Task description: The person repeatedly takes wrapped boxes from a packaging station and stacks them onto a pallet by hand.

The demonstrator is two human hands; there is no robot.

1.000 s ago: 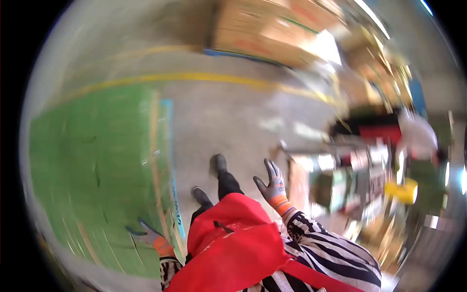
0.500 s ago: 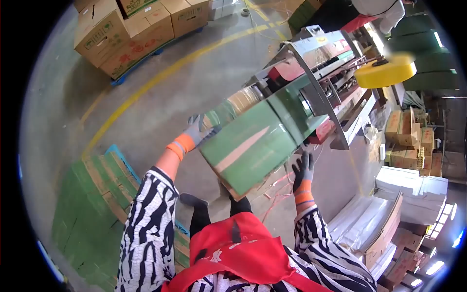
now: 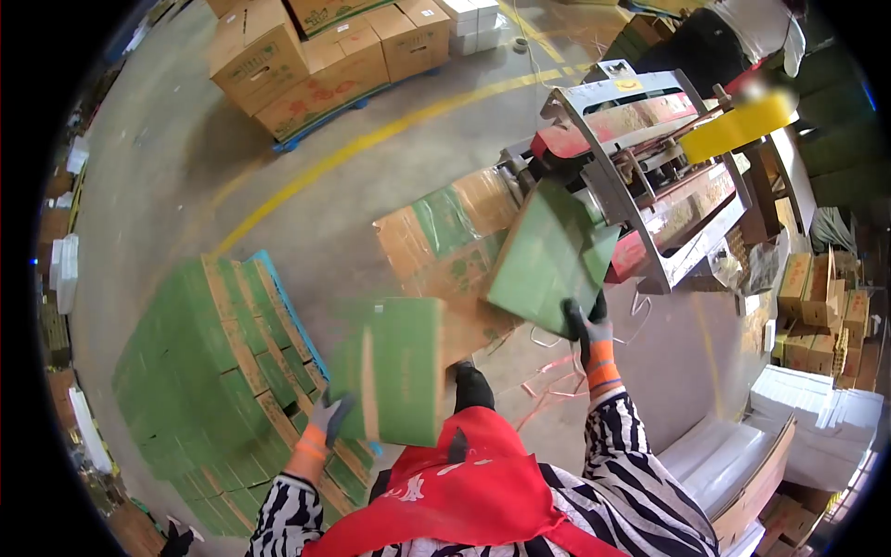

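Both my hands wear grey gloves with orange cuffs. My left hand [image 3: 327,418] grips the lower left edge of a green carton [image 3: 404,367], held in front of my left side near the pallet stack. The carton has a light brown strip along it and is slightly blurred. My right hand [image 3: 587,330] holds the near corner of a second green carton [image 3: 548,260], its thumb and fingers either side of the corner. That carton lies tilted at the end of the carton sealing machine [image 3: 640,176], partly over a cardboard-covered surface [image 3: 455,218].
Green cartons [image 3: 209,381] are stacked on a blue pallet at left. Large brown cartons [image 3: 339,70] stand on another pallet at the back. Pink strapping [image 3: 552,376] lies on the floor. White sheets [image 3: 798,404] are piled at right. Another person [image 3: 742,32] is at the far end.
The two green cartons have come apart. My left hand has swung one left and toward me; my right hand has closed on the corner of the other. My view has shifted slightly.
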